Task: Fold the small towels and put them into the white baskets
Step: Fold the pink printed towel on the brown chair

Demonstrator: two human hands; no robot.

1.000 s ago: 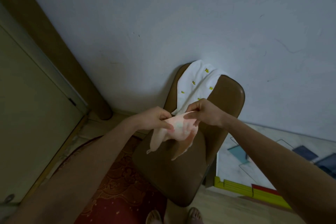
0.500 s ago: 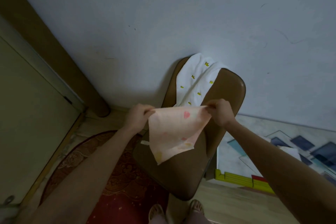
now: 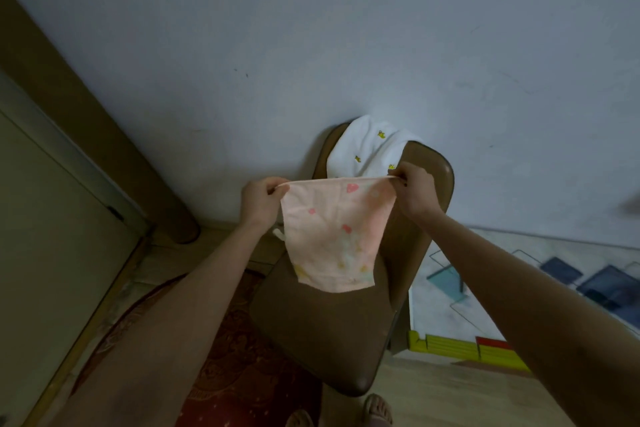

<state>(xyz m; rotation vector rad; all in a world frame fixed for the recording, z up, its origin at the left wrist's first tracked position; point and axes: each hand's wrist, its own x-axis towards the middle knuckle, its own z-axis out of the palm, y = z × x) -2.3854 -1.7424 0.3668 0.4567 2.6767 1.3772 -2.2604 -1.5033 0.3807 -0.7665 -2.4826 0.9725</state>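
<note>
The pink towel [image 3: 334,232] hangs spread flat in the air above the seat of the brown chair [image 3: 332,333], its top edge stretched level from side to side and its long axis running straight down toward the seat. The left hand [image 3: 259,204] pinches the top left corner, the right hand [image 3: 414,192] pinches the top right corner, both held apart with forearms reaching forward. A white cloth [image 3: 363,152] drapes over the chair's backrest, just behind the towel.
</note>
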